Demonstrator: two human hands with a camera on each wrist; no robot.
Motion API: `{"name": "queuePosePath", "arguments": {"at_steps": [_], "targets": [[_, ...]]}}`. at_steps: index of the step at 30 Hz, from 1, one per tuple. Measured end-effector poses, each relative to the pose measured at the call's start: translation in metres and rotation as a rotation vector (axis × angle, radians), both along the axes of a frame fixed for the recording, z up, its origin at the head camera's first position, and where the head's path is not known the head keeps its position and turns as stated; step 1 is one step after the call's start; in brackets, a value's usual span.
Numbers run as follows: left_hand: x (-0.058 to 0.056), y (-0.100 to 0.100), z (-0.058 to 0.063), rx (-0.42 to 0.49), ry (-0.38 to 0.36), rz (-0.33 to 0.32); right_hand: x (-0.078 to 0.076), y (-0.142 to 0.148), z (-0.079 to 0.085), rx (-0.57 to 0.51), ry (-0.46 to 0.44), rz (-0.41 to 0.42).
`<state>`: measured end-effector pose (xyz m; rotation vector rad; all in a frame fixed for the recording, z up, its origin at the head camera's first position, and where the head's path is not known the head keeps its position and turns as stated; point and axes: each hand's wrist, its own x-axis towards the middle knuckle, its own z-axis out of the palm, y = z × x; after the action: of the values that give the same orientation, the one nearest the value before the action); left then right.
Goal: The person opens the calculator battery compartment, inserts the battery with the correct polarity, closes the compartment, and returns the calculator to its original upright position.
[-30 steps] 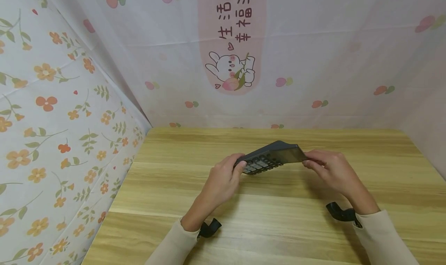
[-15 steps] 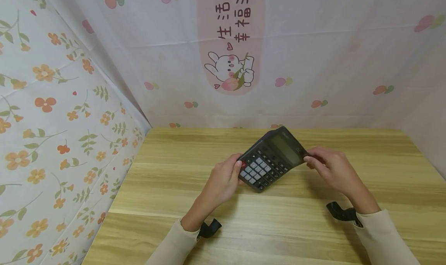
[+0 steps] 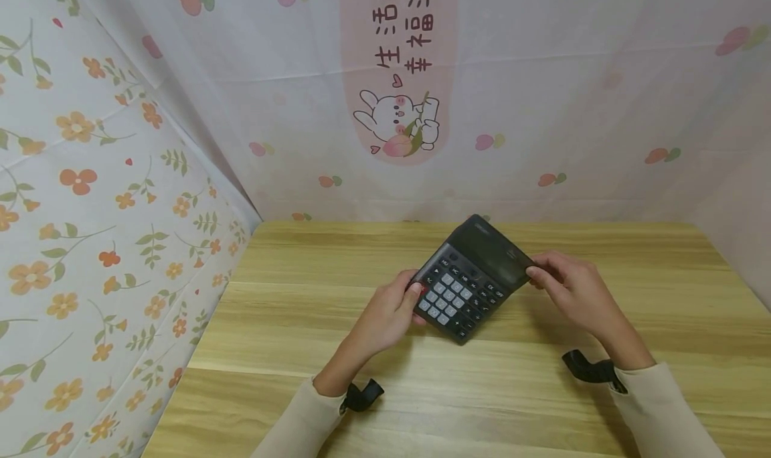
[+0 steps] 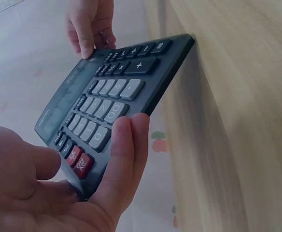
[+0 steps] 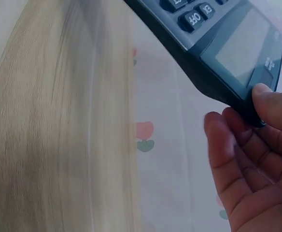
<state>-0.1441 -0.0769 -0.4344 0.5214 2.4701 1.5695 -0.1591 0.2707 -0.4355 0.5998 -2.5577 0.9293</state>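
Note:
A black desk calculator [image 3: 460, 287] with grey number keys and a tilted display is held above the table, its key face turned up toward the head camera. My left hand [image 3: 388, 311] grips its lower left corner, beside the red keys [image 4: 78, 162] that show in the left wrist view. At the opposite end, my right hand [image 3: 569, 287] pinches the corner next to the display [image 5: 242, 46]. In the right wrist view the thumb [image 5: 271, 104] lies on the front and the other fingers are behind.
The wood-grain table [image 3: 289, 324] spreads below both hands. Behind it hangs a white cloth [image 3: 512, 76] with a rabbit print, and a flowered cloth [image 3: 108, 230] covers the left side. Black curved straps [image 3: 590, 369] sit at both wrists.
The calculator has rotated between my hands, from nearly edge-on with its keys facing down to its keys and display facing up. Both hands stay at its corners.

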Motion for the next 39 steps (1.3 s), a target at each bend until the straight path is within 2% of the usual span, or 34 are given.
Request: {"name": "queuePosePath", "arguments": {"at_steps": [5, 11, 17, 29, 35, 39], "targets": [[-0.003, 0.0, -0.004, -0.003, -0.047, -0.014, -0.001, -0.001, -0.004, -0.068, -0.077, 0.018], [-0.005, 0.0, -0.007, -0.008, -0.089, -0.022, -0.002, -0.004, -0.005, -0.254, -0.284, 0.074], [-0.005, 0.0, -0.008, -0.031, -0.105, -0.033, 0.0, -0.009, -0.004, -0.338, -0.458, 0.023], [-0.007, 0.0, -0.013, -0.12, -0.105, -0.092, -0.006, -0.009, -0.012, -0.357, -0.566, -0.044], [-0.01, -0.003, -0.017, -0.23, -0.03, -0.147, -0.007, -0.009, -0.015, -0.346, -0.611, -0.061], [-0.01, -0.003, -0.019, -0.287, -0.013, -0.182, -0.006, -0.01, -0.017, -0.353, -0.64, -0.054]]}}
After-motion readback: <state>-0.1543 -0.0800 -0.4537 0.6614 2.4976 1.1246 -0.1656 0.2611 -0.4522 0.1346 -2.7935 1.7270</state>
